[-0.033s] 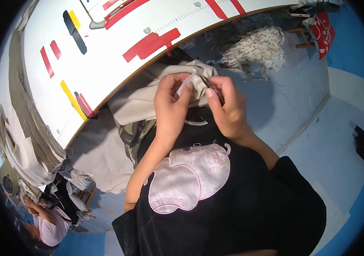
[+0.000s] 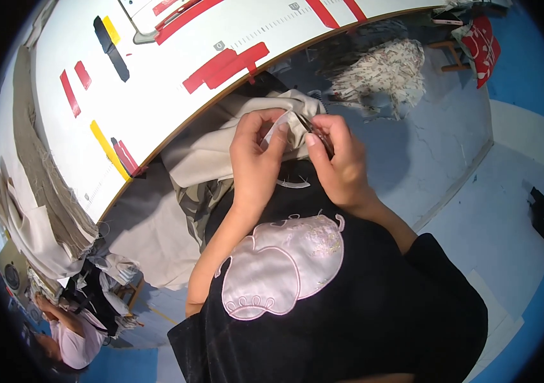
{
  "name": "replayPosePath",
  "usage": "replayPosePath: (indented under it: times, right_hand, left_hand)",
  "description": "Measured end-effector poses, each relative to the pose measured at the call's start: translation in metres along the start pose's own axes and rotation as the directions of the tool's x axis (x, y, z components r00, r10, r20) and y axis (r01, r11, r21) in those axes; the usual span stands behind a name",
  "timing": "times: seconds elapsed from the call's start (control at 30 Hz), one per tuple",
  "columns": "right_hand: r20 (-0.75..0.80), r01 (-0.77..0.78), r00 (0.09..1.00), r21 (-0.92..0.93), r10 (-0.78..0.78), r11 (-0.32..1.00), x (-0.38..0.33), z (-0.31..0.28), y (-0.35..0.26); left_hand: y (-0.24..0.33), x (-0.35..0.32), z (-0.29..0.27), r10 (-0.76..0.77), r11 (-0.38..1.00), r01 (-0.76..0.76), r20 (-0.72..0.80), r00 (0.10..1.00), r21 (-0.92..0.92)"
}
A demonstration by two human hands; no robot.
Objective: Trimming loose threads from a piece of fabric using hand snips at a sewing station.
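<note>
My left hand point(image 2: 257, 150) pinches the edge of a beige cloth point(image 2: 205, 150) between thumb and fingers. The cloth lies bunched over my lap, below the table's edge. Close beside it on the right, my right hand point(image 2: 341, 159) is closed around small dark thread snips point(image 2: 304, 121). Their narrow blades point up and left at the pinched cloth edge; whether they touch it I cannot tell. My right fingers cover most of the handle. Under both hands lies a curved white strip point(image 2: 293, 184) with loose threads, against my black top.
The white table point(image 2: 163, 102), marked with red, yellow and black tape, curves across the upper left. More cloth point(image 2: 42, 159) hangs over its left side. A pile of patterned fabric pieces point(image 2: 387, 73) lies beyond my hands. At lower left another person point(image 2: 74, 332) sits working.
My right hand has shifted slightly, and the snips' blades have turned so they show more plainly near the cloth edge. My left hand keeps its place.
</note>
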State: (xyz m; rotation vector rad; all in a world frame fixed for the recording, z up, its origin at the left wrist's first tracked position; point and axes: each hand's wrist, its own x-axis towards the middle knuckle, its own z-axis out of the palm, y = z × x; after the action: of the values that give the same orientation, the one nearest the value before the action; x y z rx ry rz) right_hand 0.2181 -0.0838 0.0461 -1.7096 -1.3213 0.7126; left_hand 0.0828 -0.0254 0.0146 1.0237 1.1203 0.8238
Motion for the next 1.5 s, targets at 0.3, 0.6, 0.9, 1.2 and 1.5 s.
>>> replayPosePath:
  times: [0.3, 0.6, 0.9, 1.2, 1.5]
  right_hand:
    - [0.018, 0.003, 1.0, -0.101, -0.001, 0.995, 0.022, 0.005, 0.014]
    - [0.009, -0.103, 0.995, -0.013, 0.103, 0.995, 0.01, -0.005, -0.004]
    - [0.09, 0.004, 0.996, -0.131, 0.008, 0.991, -0.001, 0.001, -0.001]
    - [0.09, -0.033, 0.995, -0.084, 0.04, 0.996, -0.001, 0.003, -0.002]
    - [0.093, -0.068, 0.993, -0.058, 0.073, 0.996, 0.0, 0.004, -0.002]
  left_hand:
    - [0.003, 0.0, -0.006, -0.021, 1.0, 0.02, 0.04, 0.999, 0.013]
    - [0.006, 0.002, -0.001, -0.247, 0.926, 0.254, 0.061, 0.967, -0.277]
    - [0.012, -0.001, 0.003, -0.171, 0.97, 0.174, 0.032, 0.985, -0.17]
    - [0.006, -0.002, 0.005, -0.101, 0.985, 0.104, 0.028, 0.994, -0.135]
    - [0.005, -0.002, 0.005, -0.11, 0.981, 0.114, 0.037, 0.993, -0.159]
